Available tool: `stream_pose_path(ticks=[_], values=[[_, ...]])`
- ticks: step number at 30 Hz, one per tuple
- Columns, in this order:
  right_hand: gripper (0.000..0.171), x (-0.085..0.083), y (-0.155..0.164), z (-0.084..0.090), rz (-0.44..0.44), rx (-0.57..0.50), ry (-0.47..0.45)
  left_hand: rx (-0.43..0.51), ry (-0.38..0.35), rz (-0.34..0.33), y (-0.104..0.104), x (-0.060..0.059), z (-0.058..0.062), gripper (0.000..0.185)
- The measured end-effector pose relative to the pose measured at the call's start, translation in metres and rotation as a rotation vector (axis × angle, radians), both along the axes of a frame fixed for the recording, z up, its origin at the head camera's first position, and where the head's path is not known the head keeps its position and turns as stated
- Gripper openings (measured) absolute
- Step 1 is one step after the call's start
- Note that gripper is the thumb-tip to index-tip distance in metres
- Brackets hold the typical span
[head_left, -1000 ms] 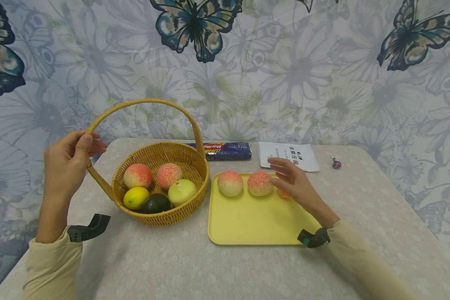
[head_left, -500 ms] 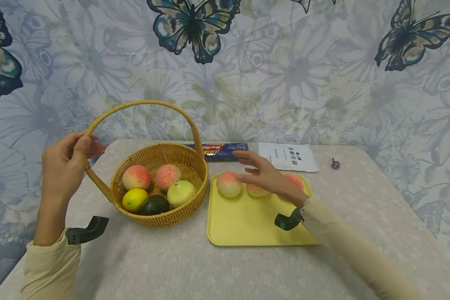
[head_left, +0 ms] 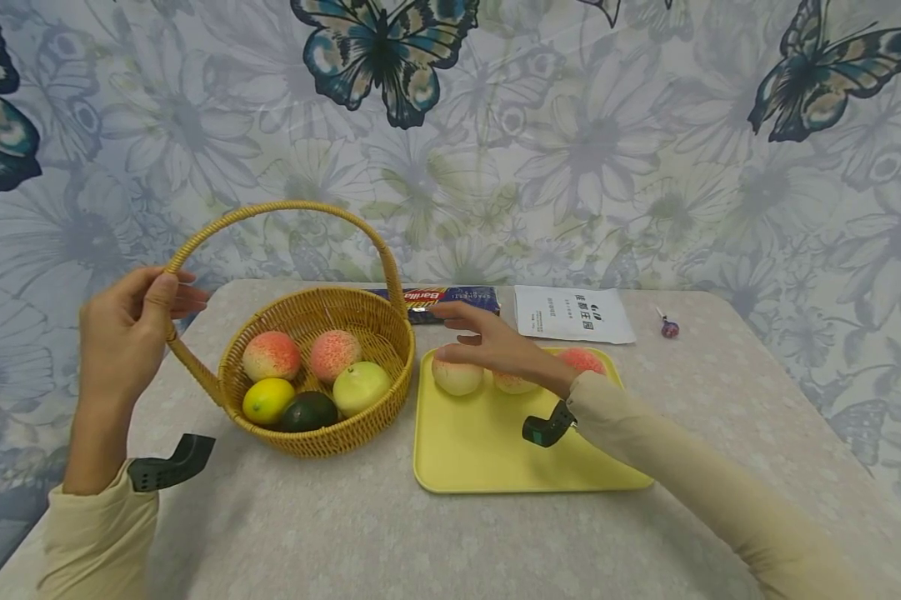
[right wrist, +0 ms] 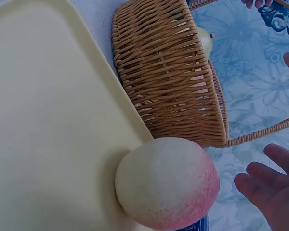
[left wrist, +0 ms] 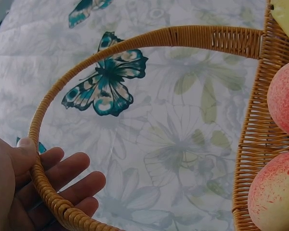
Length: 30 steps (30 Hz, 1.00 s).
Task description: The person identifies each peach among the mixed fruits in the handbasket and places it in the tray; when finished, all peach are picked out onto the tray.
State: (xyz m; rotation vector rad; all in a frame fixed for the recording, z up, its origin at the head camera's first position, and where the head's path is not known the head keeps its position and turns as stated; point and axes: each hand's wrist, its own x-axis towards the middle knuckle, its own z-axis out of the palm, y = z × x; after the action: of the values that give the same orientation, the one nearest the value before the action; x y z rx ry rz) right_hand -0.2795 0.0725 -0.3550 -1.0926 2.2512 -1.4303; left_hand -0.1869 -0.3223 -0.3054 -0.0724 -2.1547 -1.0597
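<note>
My left hand holds the arched handle of a yellow wicker basket, thumb on one side and fingers behind. Inside the basket are two peaches, a lemon, a dark avocado and a pale green round fruit. Over the back of a yellow tray hovers my right hand, fingers spread and nothing in its grasp. It is nearest the left peach on the tray and partly covers it and the middle peach. A third peach shows behind the wrist.
Behind the tray lie a blue Barilla spaghetti pack and a white printed packet. A small wrapped lollipop is at the back right. A butterfly-patterned cloth hangs behind the table.
My right hand has moved left across the tray, from near the right peach to above the left one. The left hand keeps its hold on the handle; the basket stays put.
</note>
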Motion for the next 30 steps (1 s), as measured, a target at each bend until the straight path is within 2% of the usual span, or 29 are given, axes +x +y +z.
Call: stream_pose_path(ticks=[4, 11, 20, 30], values=[[0.065, -0.001, -0.009, 0.003, 0.015, 0.025, 0.04, 0.0, -0.001, -0.002, 0.0, 0.0, 0.0, 0.029], [0.063, -0.006, -0.027, 0.023, 0.07, 0.072, 0.137, -0.002, -0.007, -0.007, -0.001, 0.0, -0.001, 0.029], [0.064, -0.013, -0.046, 0.036, 0.118, 0.13, 0.138, -0.009, 0.007, -0.005, 0.0, 0.001, -0.003, 0.029], [0.066, -0.02, -0.064, 0.04, 0.147, 0.243, 0.17, -0.007, -0.002, -0.011, 0.001, 0.006, -0.005, 0.03]])
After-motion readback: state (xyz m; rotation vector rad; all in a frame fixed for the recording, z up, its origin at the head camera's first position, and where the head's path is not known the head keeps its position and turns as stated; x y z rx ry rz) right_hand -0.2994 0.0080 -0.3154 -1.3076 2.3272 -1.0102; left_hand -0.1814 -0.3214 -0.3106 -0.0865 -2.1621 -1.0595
